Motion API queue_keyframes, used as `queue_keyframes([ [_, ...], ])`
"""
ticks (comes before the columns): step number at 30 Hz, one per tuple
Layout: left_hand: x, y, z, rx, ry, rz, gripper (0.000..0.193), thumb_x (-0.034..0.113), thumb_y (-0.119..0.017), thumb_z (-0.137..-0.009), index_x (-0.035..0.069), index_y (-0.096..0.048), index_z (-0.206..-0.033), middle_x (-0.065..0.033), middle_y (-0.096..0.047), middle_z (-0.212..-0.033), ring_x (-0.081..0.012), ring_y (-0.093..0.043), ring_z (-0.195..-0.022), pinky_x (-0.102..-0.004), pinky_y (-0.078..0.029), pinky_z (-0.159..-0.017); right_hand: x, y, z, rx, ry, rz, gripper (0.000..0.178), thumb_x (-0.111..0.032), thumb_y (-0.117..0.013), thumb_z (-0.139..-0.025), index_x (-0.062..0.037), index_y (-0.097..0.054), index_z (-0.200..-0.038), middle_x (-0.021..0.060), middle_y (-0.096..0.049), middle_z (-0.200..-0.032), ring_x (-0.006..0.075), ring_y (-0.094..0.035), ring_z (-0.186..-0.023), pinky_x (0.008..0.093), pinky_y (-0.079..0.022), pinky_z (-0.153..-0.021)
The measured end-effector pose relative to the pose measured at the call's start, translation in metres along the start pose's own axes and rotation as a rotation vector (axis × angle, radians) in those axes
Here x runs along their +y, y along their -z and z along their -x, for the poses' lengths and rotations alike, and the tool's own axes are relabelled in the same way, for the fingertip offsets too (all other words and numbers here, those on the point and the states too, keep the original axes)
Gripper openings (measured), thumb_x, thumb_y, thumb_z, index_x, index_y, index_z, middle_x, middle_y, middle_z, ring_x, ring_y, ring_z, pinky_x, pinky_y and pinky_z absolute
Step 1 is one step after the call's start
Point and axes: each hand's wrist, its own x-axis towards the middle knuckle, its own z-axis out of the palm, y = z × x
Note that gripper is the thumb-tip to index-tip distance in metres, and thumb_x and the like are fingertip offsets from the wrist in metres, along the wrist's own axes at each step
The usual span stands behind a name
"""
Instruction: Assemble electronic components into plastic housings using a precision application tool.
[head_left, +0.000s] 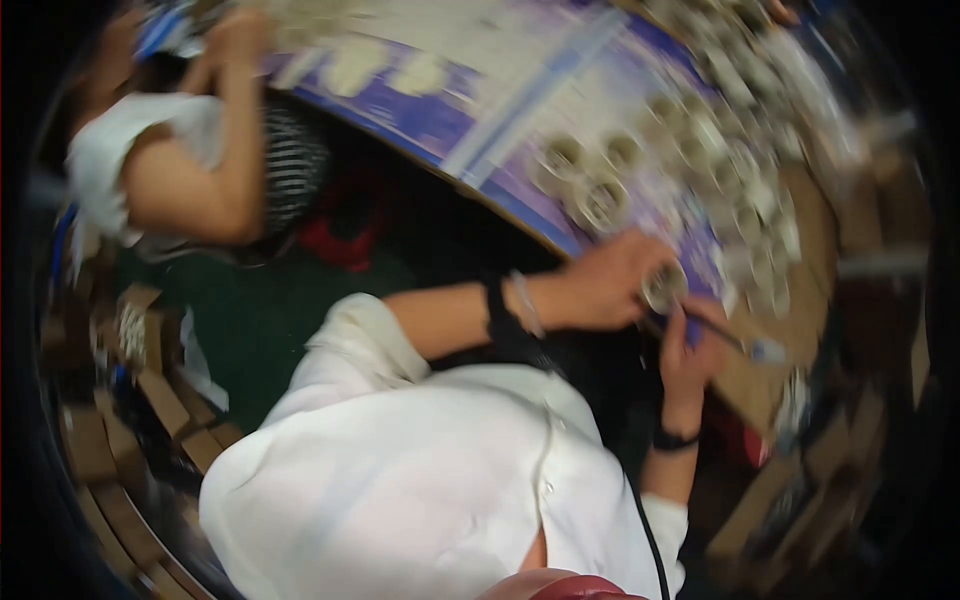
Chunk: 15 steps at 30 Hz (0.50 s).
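Note:
My left hand (612,277) is closed around a small pale round piece (662,287), open at the top like a cup or short tube. Held in my right hand (693,348) is a slim tool (722,333) with a dark shaft and a pale, flattened end pointing right; it may be a brush, but blur hides its kind. The tool's other end meets the round piece between my two hands. Just beyond my left hand, several similar cream-coloured round pieces (600,203) stand on the table, their openings upward.
The worktable (415,115) has a purple and white covering, with a pale strip (530,95) across it. Many more round pieces (745,190) crowd its right side. Another person (195,170) works at far left. Cardboard boxes (165,400) stand at left, others (800,500) at lower right.

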Motion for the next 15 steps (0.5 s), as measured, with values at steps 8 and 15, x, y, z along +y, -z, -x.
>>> queue_keyframes([
  [8, -0.004, 0.005, 0.003, -0.003, -0.064, -0.066, 0.067, 0.005, -0.077, -0.065, 0.005, -0.048, -0.125, -0.0143, -0.056, -0.116, -0.0366, -0.054, -0.105, -0.0423, -0.045, -0.090, -0.006, 0.000, -0.007, 0.020, -0.010, -0.067, 0.013, 0.003, -0.070, -0.083, -0.0013, -0.063, -0.093, 0.0111, -0.069, -0.088, 0.0219, -0.065, -0.081, 0.0309, -0.049, -0.076],
  [15, 0.001, 0.001, 0.004, -0.036, -0.074, -0.083, 0.072, 0.003, -0.078, -0.063, 0.004, -0.045, -0.128, -0.0146, -0.056, -0.115, -0.0367, -0.054, -0.104, -0.0417, -0.046, -0.088, -0.005, 0.006, -0.005, -0.013, 0.053, -0.047, 0.016, 0.004, -0.070, -0.083, -0.0020, -0.061, -0.094, 0.0101, -0.069, -0.089, 0.0211, -0.064, -0.082, 0.0309, -0.049, -0.075],
])
